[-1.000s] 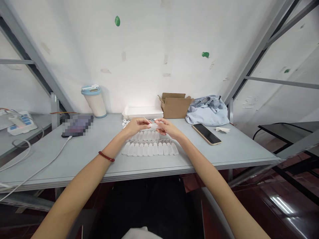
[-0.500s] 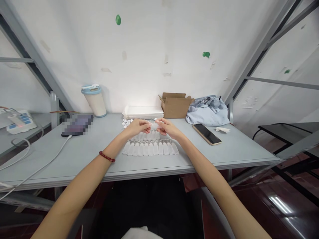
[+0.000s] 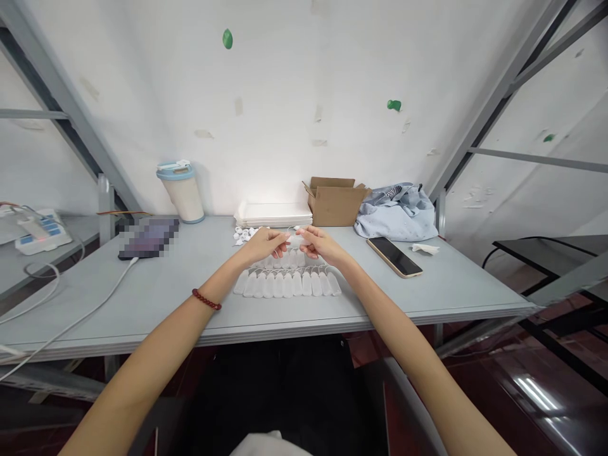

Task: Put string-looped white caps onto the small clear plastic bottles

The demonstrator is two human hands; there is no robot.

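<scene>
Both my hands are raised just over the far half of the desk, fingertips close together. My left hand [image 3: 270,244] pinches thumb to forefinger on what looks like a thin white cord. My right hand [image 3: 320,244] is closed on a small translucent white tag [image 3: 295,241], which shows between the hands. Below them, a row of similar tags [image 3: 287,285] lies side by side, cords pointing away from me. Behind it is a second row of tags [image 3: 291,258], partly covered by my hands. Small round white pieces [image 3: 243,235] sit in a cluster beyond my left hand.
A stack of white trays [image 3: 273,214] and an open cardboard box [image 3: 336,206] stand against the wall, with a light blue cloth [image 3: 396,212] alongside. A phone [image 3: 394,256] and crumpled tissue [image 3: 425,249] lie right. A tumbler [image 3: 183,193] and a plugged-in device [image 3: 148,239] are left.
My left fingers have shifted slightly around the cord. The right hand keeps its hold almost unmoved, and the rows of tags look the same. The whole view has moved a little.
</scene>
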